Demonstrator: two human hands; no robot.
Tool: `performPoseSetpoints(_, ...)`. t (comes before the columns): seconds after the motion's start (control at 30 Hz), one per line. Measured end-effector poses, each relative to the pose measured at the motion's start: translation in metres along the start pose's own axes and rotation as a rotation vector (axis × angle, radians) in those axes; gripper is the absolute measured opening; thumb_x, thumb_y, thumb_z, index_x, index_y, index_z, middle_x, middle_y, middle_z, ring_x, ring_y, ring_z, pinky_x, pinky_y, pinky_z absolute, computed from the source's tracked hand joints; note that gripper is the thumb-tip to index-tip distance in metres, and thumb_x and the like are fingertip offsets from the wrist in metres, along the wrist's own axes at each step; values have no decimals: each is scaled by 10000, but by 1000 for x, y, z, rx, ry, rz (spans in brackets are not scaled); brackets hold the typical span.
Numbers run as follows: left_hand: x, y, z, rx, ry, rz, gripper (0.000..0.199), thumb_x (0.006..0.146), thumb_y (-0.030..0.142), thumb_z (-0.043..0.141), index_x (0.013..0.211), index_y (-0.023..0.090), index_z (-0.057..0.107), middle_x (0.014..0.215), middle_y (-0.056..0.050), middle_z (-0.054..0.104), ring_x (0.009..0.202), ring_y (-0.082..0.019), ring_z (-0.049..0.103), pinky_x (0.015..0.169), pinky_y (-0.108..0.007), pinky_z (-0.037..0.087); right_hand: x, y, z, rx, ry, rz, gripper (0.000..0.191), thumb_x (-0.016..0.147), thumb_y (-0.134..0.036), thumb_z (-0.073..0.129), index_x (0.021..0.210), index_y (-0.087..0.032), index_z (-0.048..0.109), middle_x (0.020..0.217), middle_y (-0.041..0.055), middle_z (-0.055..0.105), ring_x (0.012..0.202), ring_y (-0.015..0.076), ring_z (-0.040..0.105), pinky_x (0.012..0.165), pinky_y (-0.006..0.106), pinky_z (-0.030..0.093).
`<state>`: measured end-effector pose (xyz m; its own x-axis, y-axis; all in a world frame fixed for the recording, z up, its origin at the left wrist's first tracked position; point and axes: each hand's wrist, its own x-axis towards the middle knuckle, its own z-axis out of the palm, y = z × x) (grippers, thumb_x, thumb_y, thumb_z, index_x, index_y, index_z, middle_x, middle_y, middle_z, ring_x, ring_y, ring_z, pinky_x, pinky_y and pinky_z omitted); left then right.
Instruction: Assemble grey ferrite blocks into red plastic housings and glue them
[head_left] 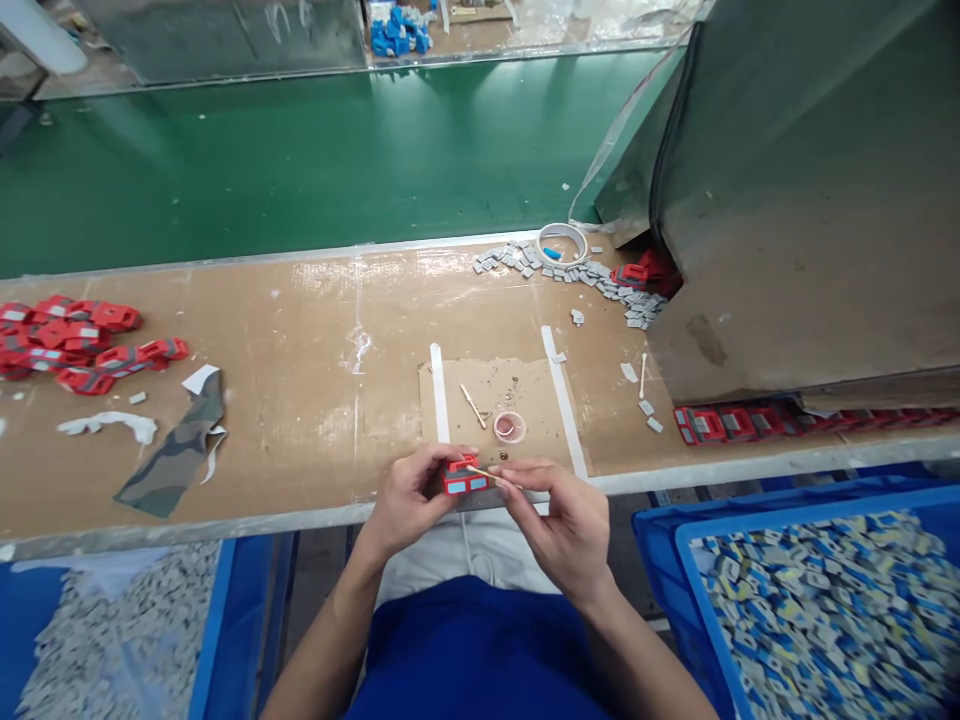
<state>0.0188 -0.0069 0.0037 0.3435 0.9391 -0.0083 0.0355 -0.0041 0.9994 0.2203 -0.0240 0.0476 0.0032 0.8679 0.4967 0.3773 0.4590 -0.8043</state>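
Observation:
At the bench's front edge my left hand (409,498) is closed around a small red toy vehicle (466,477) with light-blue windows and a grey band. My right hand (561,515) pinches a thin cotton swab (491,474), its tip against the top of the vehicle. Just beyond the hands stands a small round cup (509,427) with pinkish contents, on a cardboard sheet (525,385) taped down by white strips. Another cotton swab (473,406) lies left of the cup. My fingers partly cover the vehicle.
Red toy vehicles (67,340) are heaped at left beside a camouflage cloth strip (176,450). More form a row (739,424) under the metal housing (810,220) at right. A tape roll (561,245) sits among small grey pieces. Blue bins (686,560) of parts flank me.

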Motion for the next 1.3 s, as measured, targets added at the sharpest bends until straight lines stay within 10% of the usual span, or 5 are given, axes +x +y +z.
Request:
performPoseSetpoints(0.7, 1, 1, 0, 133, -4, 111, 297, 888, 86, 711, 1153, 217, 734, 1163, -88, 810, 1075, -220, 772, 942, -302, 606, 2, -1, 1, -40, -40, 4, 140, 956, -78, 685, 942, -215, 659, 881, 34, 795, 798, 157, 787, 739, 229, 626)
performPoseSetpoints(1.0, 1, 1, -4, 125, 2, 36, 257, 877, 140, 713, 1126, 191, 753, 1128, -115, 815, 1020, -229, 782, 873, -288, 617, 8, 30, -18, -109, 187, 109, 89, 966, -149, 696, 928, -228, 712, 945, 46, 721, 893, 180, 713, 781, 304, 587)
performPoseSetpoints(1.3, 4, 2, -6, 96, 28, 50, 206, 884, 196, 760, 1090, 202, 768, 1087, -105, 830, 958, -229, 803, 836, -282, 650, 5, 59, -19, -213, -45, 166, 251, 1010, -327, 641, 1235, -230, 699, 1265, 126, 659, 1177, 244, 666, 945, 396, 593)
